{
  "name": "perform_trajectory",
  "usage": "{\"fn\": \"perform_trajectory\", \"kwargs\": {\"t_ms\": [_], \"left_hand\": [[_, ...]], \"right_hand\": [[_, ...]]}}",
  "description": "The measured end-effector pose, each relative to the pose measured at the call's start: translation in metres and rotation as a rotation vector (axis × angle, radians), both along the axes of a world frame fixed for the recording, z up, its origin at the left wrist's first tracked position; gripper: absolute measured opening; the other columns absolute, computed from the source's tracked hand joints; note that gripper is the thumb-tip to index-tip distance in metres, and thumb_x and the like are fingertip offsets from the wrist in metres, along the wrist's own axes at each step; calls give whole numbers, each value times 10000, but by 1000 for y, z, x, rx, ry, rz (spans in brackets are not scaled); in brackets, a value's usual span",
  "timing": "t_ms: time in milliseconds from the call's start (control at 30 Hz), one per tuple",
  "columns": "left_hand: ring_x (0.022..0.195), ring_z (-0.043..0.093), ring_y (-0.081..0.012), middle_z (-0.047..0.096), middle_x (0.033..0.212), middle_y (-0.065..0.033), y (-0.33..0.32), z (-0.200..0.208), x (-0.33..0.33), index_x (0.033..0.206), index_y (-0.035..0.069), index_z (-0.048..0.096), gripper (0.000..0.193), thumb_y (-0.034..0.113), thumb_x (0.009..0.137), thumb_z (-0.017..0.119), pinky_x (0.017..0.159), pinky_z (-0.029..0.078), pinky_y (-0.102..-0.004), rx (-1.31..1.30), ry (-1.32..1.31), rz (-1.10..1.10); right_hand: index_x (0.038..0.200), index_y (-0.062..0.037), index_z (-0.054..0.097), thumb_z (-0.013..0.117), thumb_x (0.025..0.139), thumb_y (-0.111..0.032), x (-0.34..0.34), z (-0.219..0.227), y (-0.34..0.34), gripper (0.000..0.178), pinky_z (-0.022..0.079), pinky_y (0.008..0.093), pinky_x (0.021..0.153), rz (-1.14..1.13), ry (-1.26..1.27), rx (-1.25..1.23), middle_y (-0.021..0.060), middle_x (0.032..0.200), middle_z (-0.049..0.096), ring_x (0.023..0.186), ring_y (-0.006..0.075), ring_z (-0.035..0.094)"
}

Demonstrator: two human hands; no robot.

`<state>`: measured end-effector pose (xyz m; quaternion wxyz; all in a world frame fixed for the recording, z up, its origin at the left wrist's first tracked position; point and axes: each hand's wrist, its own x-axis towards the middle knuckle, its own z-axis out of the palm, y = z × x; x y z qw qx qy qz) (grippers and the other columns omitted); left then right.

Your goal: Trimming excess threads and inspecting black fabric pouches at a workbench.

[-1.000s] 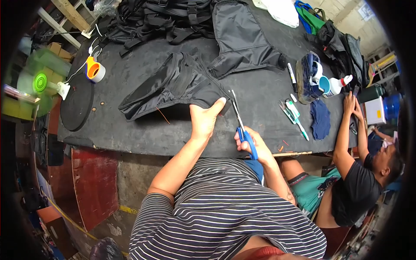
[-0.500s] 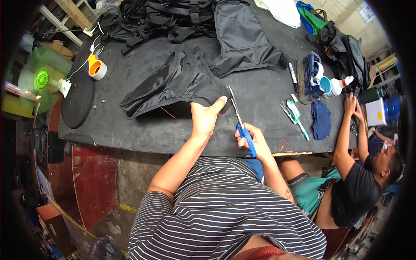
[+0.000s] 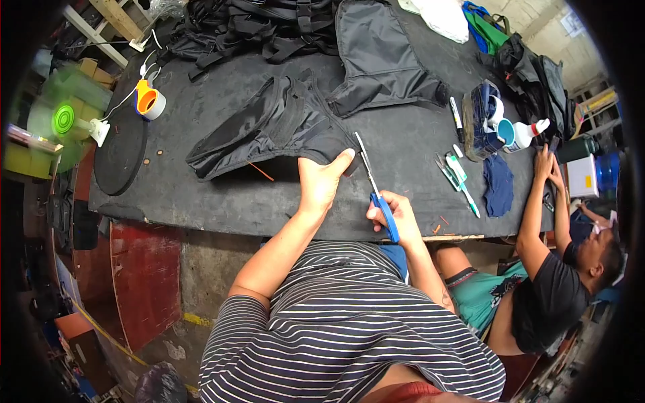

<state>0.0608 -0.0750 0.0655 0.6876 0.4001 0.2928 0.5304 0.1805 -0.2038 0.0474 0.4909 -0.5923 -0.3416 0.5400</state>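
A black sewn fabric piece (image 3: 269,127) with seams and a zipper-like strip lies on the dark table. Its near right edge is pinched by my left hand (image 3: 320,181), thumb on top; the fingers underneath are hidden. My right hand (image 3: 400,218) grips the blue handles of a pair of scissors (image 3: 383,211). The blades point up and away, next to the edge that my left hand holds, and look nearly closed. From the near edge of the piece sticks out an orange thread (image 3: 261,171). Another black fabric panel (image 3: 377,57) lies just beyond.
Black straps and bags (image 3: 262,33) are heaped at the back. A tape roll (image 3: 150,104) and a green fan (image 3: 64,121) stand left. On the right are a marker (image 3: 456,117), thread snips (image 3: 447,171), a blue cloth (image 3: 498,186), a bottle (image 3: 524,133) and a seated person (image 3: 564,295).
The scissors and my right hand have shifted slightly right and toward me. My left hand keeps its pinch, moving barely to the right.
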Motion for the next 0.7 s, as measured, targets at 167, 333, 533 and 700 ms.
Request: {"fn": "perform_trajectory", "kwargs": {"t_ms": [167, 333, 533, 700], "left_hand": [[653, 530, -88, 568, 804, -3, 0, -2, -3, 876, 8, 580, 147, -61, 762, 643, 574, 453, -229, -4, 9, -56], [637, 529, -87, 566, 790, -6, 1, -3, -4, 860, 12, 574, 137, -60, 765, 641, 552, 444, -226, 15, 14, -54], [662, 535, -91, 567, 800, -6, -2, 1, -6, 881, 13, 572, 153, -52, 764, 647, 583, 450, -229, -33, 15, -79], [808, 559, -113, 582, 917, -21, -1, -10, -5, 990, -12, 573, 239, -45, 767, 652, 742, 463, -249, 36, 19, -43]], "right_hand": [[767, -26, 573, 730, 766, -126, -3, 3, 0, 186, 413, 196, 449, -13, -39, -53, 1, 624, 533, 513, 61, 498], [764, -23, 575, 731, 770, -135, -6, 5, 1, 192, 412, 195, 443, -7, -32, -85, 5, 608, 533, 494, 60, 496], [773, -19, 573, 707, 796, -154, -5, 2, 6, 192, 426, 201, 443, -13, 31, 33, 9, 594, 533, 471, 72, 506], [791, -17, 566, 682, 809, -146, -6, 1, 9, 174, 435, 209, 453, -70, -45, 34, 19, 621, 541, 494, 82, 520]]}}
